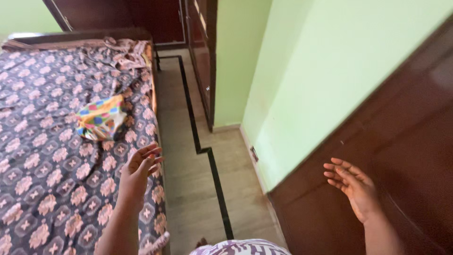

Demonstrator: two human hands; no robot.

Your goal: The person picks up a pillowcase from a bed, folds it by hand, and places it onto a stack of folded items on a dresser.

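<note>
Colourful folded cloth (pixel 100 118) lies on the patterned bedsheet (pixel 42 156), near the bed's floor-side edge, untouched. Left hand (pixel 139 170) hovers over the sheet short of it, fingers spread, empty. Right hand (pixel 353 186) open beside the brown door (pixel 406 156), holding nothing. Judging by that, cloth not picked up yet.

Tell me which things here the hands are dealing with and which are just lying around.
In hand:
left hand, open, over the patterned bedsheet
colourful folded cloth lying just beyond it
right hand, open, by the brown door

Lying about:
crumpled pink cloth
dark wardrobe
</note>
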